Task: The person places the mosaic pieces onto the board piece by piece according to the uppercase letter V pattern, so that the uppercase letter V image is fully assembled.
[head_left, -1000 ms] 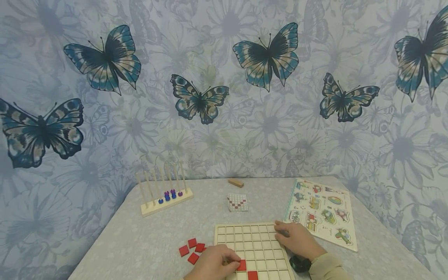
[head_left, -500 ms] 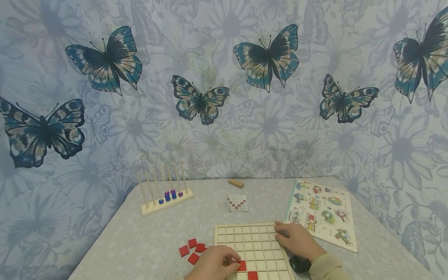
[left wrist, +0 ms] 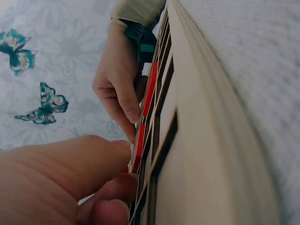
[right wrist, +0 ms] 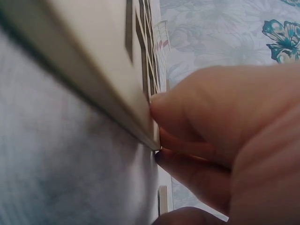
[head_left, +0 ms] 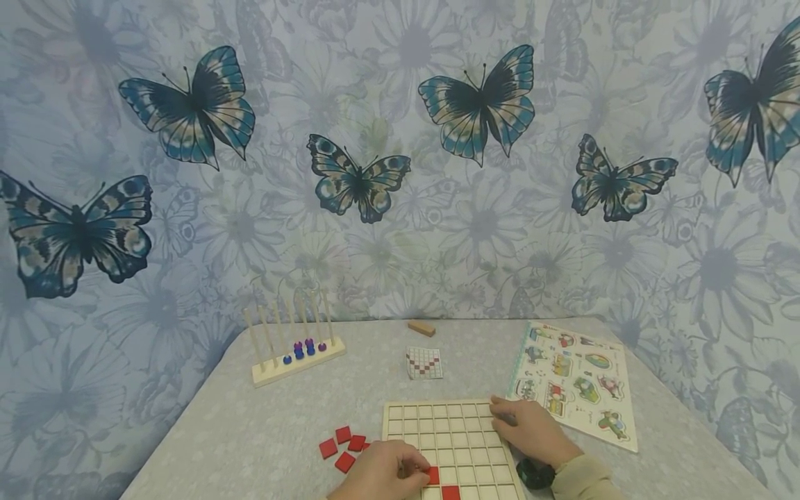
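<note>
at the near side of the table (head_left: 206, 430), the nearest red tile (head_left: 451, 493) lies flat in a cell of a pale wooden grid board (head_left: 465, 439). diagonally beside it, a little farther and to the left, a second red tile (head_left: 433, 476) is on the board, and the left hand (head_left: 382, 471) pinches its left edge between thumb and fingers; whether that tile is fully seated i cannot tell. left of the board, loose red tiles (head_left: 328, 448) lie near this hand, one partly hidden behind it. the right hand (head_left: 536, 427) grips the board at its far right corner, with a dark watch (head_left: 535, 474) and a beige sleeve (head_left: 587, 478) at that wrist.

beyond the right hand, a picture board (head_left: 575, 385) with colourful figures lies slanted. farther left stands a peg rack (head_left: 269, 375), blue and purple beads on some pegs. past the grid board's far edge lies a small card (head_left: 424, 362) printed with a grid and red squares, and behind it a wooden block (head_left: 421, 328). large butterflies (head_left: 480, 104) spread across the flowered backdrop (head_left: 412, 271).
</note>
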Demonstrator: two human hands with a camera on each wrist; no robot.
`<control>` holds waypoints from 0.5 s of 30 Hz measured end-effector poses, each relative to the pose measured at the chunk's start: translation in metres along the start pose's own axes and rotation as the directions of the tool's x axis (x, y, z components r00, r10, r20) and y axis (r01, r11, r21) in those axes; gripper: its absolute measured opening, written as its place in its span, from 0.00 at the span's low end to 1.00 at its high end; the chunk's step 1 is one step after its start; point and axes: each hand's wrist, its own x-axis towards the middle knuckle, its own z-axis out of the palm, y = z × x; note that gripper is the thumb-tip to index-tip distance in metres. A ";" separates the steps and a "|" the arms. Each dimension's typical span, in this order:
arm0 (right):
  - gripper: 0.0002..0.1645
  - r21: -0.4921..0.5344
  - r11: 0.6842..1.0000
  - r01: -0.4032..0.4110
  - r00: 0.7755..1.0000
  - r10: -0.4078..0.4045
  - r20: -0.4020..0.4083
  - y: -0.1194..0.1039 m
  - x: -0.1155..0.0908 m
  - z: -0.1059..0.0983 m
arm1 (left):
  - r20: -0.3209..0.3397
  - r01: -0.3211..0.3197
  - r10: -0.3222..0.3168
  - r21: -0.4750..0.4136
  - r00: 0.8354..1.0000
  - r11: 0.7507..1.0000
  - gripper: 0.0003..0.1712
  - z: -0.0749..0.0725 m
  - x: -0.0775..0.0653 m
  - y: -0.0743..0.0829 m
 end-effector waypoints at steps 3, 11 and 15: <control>0.19 0.001 1.000 0.006 1.000 -0.006 0.001 0.000 -0.001 -0.001 | 0.006 0.000 0.000 -0.020 1.000 1.000 0.04 -0.001 0.000 0.000; 0.20 0.013 1.000 0.010 1.000 -0.010 0.015 0.000 -0.002 -0.001 | -0.072 0.001 -0.006 -0.073 0.997 0.997 0.09 -0.015 -0.001 0.002; 0.20 0.008 1.000 0.001 1.000 -0.002 0.015 0.001 0.000 0.000 | -0.194 -0.054 0.054 0.009 0.979 0.999 0.12 -0.031 0.001 -0.002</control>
